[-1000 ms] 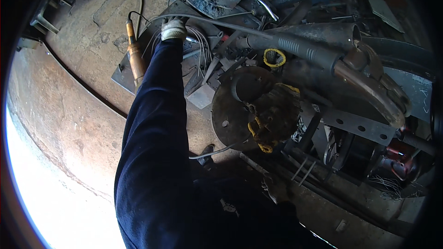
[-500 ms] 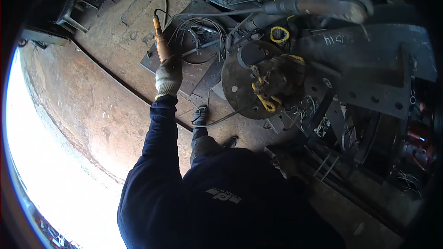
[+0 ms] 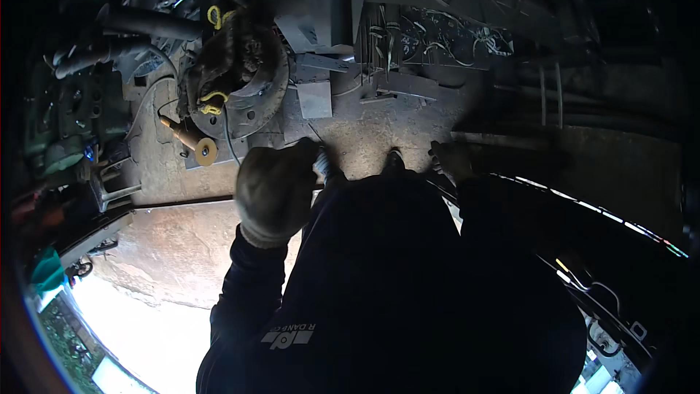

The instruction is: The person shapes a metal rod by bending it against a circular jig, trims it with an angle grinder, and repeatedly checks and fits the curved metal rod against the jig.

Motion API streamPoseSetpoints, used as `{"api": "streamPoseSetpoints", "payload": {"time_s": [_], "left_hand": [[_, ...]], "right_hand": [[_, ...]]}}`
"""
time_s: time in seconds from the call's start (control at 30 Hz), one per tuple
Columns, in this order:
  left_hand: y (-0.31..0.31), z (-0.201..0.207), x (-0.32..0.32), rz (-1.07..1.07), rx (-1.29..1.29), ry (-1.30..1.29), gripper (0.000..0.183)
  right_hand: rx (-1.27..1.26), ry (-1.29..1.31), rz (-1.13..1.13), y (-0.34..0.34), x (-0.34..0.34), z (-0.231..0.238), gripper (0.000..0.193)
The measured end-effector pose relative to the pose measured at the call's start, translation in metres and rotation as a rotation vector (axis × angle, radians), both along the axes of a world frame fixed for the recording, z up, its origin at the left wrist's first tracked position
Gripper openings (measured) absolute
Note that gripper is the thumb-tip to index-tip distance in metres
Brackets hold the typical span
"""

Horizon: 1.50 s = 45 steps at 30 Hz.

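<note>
Head view: my gloved left fingers point(image 3: 297, 155) have come away from the grinder point(image 3: 188, 136), leaving it out of their hold, beyond and to their left beside the round plate point(image 3: 270, 102). Half a second ago they were at its end. Whether they or my right fingers point(image 3: 439, 155) grasp anything, I cannot tell.

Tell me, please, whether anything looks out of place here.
Possibly the orange grinder: it lies low beside the round metal plate, its pale disc exposed, rather than stowed away.
</note>
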<state>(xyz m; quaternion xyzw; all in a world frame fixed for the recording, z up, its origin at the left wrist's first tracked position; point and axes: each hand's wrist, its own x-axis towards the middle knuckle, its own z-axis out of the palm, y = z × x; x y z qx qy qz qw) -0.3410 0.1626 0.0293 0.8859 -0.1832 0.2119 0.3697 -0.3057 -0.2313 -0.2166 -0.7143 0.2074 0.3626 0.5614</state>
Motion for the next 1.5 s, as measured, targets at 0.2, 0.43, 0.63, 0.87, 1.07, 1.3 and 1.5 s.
{"api": "streamPoseSetpoints", "payload": {"time_s": [0.2,0.43,0.63,0.87,1.07,1.3,1.5], "left_hand": [[-0.097,-0.186,0.058,-0.122,-0.109,0.95,0.032],[-0.109,-0.465,0.158,0.124,0.278,1.238,0.038],[-0.116,-0.621,0.23,0.524,0.239,0.942,0.037],[-0.131,-0.658,0.239,0.382,-0.579,1.456,0.026],[-0.109,-0.513,0.145,0.296,-0.982,1.632,0.03],[-0.084,-0.364,-0.02,0.123,-0.558,1.605,0.029],[-0.088,-0.285,0.005,-0.19,0.007,1.839,0.026]], "right_hand": [[-0.12,0.011,-0.208,-0.034,-0.043,-0.013,0.041],[-0.266,-0.209,-0.197,-0.076,-0.127,-0.096,0.028],[-0.177,0.325,-0.788,-0.081,-0.211,-0.086,0.04],[-0.293,0.45,-0.737,-0.091,-0.243,-0.091,0.033],[-0.116,0.222,-0.64,-0.073,-0.198,-0.104,0.039],[-0.281,-0.366,-0.035,0.014,-0.033,-0.079,0.044],[-0.022,-0.413,-0.352,0.07,0.003,-0.162,0.04]]}}
